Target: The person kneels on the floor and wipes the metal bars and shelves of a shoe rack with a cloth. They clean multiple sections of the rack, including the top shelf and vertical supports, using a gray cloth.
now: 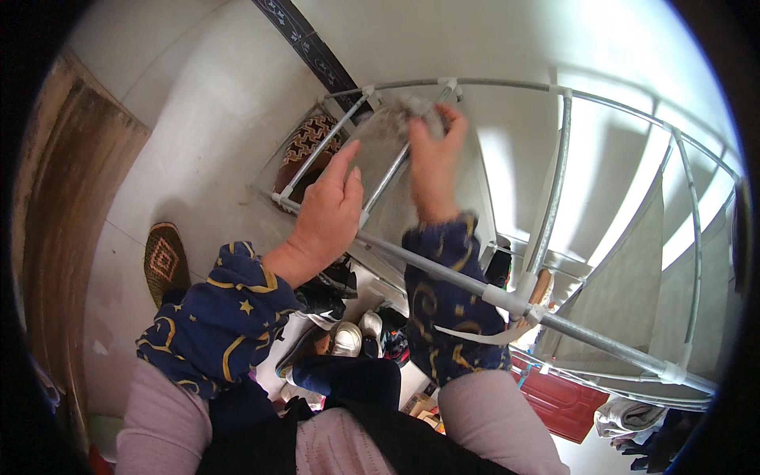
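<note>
A rack of metal tubes (pixel 427 256) joined by white plastic connectors (pixel 504 297) stands before me, tilted across the view. My right hand (pixel 436 163) reaches inside it, its fingers closed on a crumpled grey cloth (pixel 395 119) beside a crossbar (pixel 386 178). The cloth is blurred, and part of it is hidden by the fingers. Beside the left end of the front tube, my left hand (pixel 326 219) is raised with thumb and fingers apart and nothing in it. Below it, a grey fabric panel (pixel 383 208) shows between the bars.
A brown patterned item (pixel 312 145) lies at the rack's left end. Several shoes (pixel 346 339) stand on the floor below my arms. My foot wears a woven slipper (pixel 166 261). At left is a brown wooden surface (pixel 71 237); lower right, a red panel (pixel 561 398) and folded grey fabric (pixel 629 415).
</note>
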{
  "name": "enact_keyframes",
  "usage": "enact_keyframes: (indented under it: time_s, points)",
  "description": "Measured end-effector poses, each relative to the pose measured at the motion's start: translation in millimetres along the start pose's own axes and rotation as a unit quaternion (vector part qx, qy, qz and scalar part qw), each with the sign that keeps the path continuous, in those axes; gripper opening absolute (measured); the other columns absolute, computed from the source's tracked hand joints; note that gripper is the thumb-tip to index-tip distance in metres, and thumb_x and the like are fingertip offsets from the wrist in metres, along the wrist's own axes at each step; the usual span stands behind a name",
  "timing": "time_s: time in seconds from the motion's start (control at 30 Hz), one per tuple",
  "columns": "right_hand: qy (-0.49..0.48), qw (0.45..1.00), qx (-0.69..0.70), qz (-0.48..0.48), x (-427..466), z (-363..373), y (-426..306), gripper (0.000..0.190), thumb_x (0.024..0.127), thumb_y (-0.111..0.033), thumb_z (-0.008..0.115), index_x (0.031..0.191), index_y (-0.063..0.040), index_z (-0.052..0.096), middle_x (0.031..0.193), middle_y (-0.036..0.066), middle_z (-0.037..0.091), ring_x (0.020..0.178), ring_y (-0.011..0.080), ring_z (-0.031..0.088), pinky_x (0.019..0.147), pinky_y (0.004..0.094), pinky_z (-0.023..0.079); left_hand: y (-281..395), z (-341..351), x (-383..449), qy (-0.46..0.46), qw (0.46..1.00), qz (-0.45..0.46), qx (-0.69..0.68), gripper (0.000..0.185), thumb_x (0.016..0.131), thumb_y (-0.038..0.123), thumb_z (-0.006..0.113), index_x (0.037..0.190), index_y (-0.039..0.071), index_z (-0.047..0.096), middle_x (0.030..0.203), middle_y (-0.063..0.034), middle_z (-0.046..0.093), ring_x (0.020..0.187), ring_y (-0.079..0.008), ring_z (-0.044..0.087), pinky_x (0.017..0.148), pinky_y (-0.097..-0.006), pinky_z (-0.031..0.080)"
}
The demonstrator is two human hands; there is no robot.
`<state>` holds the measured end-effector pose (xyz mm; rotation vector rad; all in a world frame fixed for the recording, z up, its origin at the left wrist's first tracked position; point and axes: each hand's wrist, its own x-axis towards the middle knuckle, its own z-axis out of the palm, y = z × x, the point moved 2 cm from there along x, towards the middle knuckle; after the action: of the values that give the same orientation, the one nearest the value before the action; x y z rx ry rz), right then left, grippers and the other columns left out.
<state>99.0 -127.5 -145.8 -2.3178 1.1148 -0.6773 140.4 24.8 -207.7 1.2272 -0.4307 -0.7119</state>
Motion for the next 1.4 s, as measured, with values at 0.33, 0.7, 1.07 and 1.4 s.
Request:
enact_keyframes:
  time_s: [0.33, 0.7, 1.07, 1.4]
  points:
    - [-0.023, 0.992, -0.12, 0.022, -12.3, -0.6, -22.3, 0.029, 0.082, -0.015, 0.063, 0.102, 0.003, 0.052, 0.096, 0.015, 0.057, 0.09, 0.0208, 0.056, 0.078, 0.0321, 0.047, -0.7, -0.6, -0.1, 0.005, 1.0, -0.008, 0.004, 0.038, 0.095, 0.013, 0.042, 0.13, -0.002, 0.044, 0.115, -0.0266, 0.058, 0.103, -0.0407, 0.058, 0.086, -0.0394, 0.046]
    - [0.01, 0.997, 0.008, 0.071, 26.0, -1.6, 9.6, 0.028, 0.083, -0.015, 0.064, 0.103, 0.002, 0.051, 0.097, 0.013, 0.057, 0.09, 0.0212, 0.055, 0.08, 0.0334, 0.045, 4.8, -1.0, -0.6, -0.026, 0.998, -0.052, -0.003, 0.037, 0.095, 0.014, 0.041, 0.128, -0.003, 0.045, 0.113, -0.0283, 0.057, 0.104, -0.0429, 0.056, 0.087, -0.0419, 0.045]
    - [-0.117, 0.989, -0.017, 0.086, -64.4, -8.1, -34.7, 0.024, 0.083, -0.011, 0.06, 0.102, -0.001, 0.05, 0.095, 0.012, 0.054, 0.087, 0.0184, 0.054, 0.076, 0.0297, 0.046, -4.2, -2.5, -1.7, -0.034, 0.997, -0.063, -0.003, 0.036, 0.095, 0.013, 0.042, 0.127, -0.002, 0.045, 0.106, -0.0283, 0.059, 0.1, -0.043, 0.057, 0.082, -0.0432, 0.047]
    - [0.04, 0.985, 0.084, 0.144, 52.0, 1.4, 11.3, 0.03, 0.086, -0.016, 0.066, 0.106, 0.001, 0.05, 0.096, 0.007, 0.059, 0.086, 0.0136, 0.055, 0.074, 0.0291, 0.047, -0.4, -0.2, -1.0, -0.01, 0.999, -0.034, 0.0, 0.037, 0.096, 0.015, 0.04, 0.128, 0.0, 0.046, 0.1, -0.0269, 0.061, 0.093, -0.042, 0.059, 0.08, -0.0431, 0.046]
